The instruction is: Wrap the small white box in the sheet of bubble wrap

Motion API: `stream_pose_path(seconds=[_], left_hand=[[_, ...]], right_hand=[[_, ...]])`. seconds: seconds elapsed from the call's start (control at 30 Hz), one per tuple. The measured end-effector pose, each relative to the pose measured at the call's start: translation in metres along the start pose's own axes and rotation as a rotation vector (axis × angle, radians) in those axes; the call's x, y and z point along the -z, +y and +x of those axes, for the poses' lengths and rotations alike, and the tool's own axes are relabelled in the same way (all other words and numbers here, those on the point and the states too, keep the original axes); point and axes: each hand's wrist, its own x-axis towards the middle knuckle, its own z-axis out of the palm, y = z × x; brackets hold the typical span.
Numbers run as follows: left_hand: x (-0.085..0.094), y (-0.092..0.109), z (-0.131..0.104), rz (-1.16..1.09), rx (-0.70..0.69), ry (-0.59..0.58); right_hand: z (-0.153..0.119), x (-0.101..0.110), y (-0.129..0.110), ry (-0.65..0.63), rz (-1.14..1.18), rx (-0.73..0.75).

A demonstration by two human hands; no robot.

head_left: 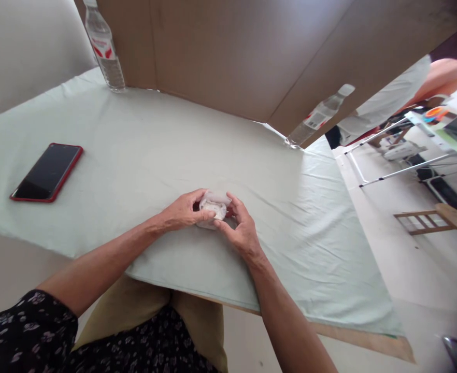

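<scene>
Between my hands, near the front of the table, is a small whitish container (pixel 213 207) with a translucent flap or lid raised on its far side. Its exact kind and what lies inside are too small to make out. My left hand (pixel 181 211) grips its left side, thumb across the near rim and fingers behind. From the right, my right hand (pixel 242 228) holds it, with the thumb at the near edge and the fingertips by the raised flap. Parts of the container's sides are hidden by the fingers.
A phone in a red case (pixel 46 173) lies at the left on the pale green tablecloth (pixel 135 140). Large brown cardboard (pixel 220 57) stands along the back, with a water bottle (pixel 106 52) at its left and another bottle (pixel 322 116) at its right. A wooden stool (pixel 452 217) is beyond.
</scene>
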Motion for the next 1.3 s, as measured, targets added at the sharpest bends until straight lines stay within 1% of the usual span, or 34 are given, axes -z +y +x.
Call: stream_pose_path(seconds=[0.07, 0.17, 0.27, 0.4, 0.47, 0.57, 0.63, 0.73, 0.8, 0.87, 0.97, 1.1, 1.2, 1.3], left_hand=[[0.001, 0.001, -0.001, 0.0, -0.001, -0.032], [0.001, 0.003, -0.001, -0.09, 0.025, -0.058], [0.0, 0.004, -0.001, -0.182, 0.082, -0.014], [-0.002, 0.004, 0.0, -0.223, 0.128, 0.033], [-0.002, 0.003, 0.001, -0.233, 0.128, 0.033], [-0.002, 0.001, 0.002, -0.253, 0.115, 0.026], [-0.002, 0.0, 0.002, -0.253, 0.1, 0.02], [-0.002, -0.001, 0.002, -0.239, 0.075, 0.002], [-0.001, -0.002, 0.002, -0.21, 0.064, -0.001], [0.0, -0.003, 0.002, -0.148, 0.065, 0.021], [0.003, -0.005, 0.002, -0.043, 0.068, 0.053], [0.006, -0.006, 0.004, -0.006, 0.068, 0.088], [0.008, -0.008, 0.006, 0.009, 0.072, 0.132], [0.009, -0.011, 0.008, -0.006, 0.046, 0.157]], right_hand=[[0.001, 0.0, 0.0, 0.0, 0.027, -0.016], [0.002, 0.001, 0.002, -0.027, 0.084, -0.033], [0.003, 0.001, 0.003, -0.033, 0.109, -0.05], [0.003, 0.002, 0.003, 0.023, 0.072, -0.037], [0.004, 0.002, 0.003, 0.053, 0.087, -0.036], [0.009, 0.003, 0.0, 0.052, 0.221, -0.079], [0.016, 0.003, -0.005, 0.039, 0.296, -0.108], [0.031, 0.004, -0.013, 0.029, 0.318, -0.115], [0.041, 0.005, -0.018, 0.032, 0.304, -0.1], [0.05, 0.004, -0.02, 0.058, 0.278, -0.069], [0.054, -0.001, -0.021, 0.122, 0.233, -0.007], [0.045, -0.007, -0.023, 0.189, 0.1, 0.088], [0.036, -0.008, -0.027, 0.166, -0.034, 0.141], [0.032, -0.008, -0.028, 0.13, -0.14, 0.191]])
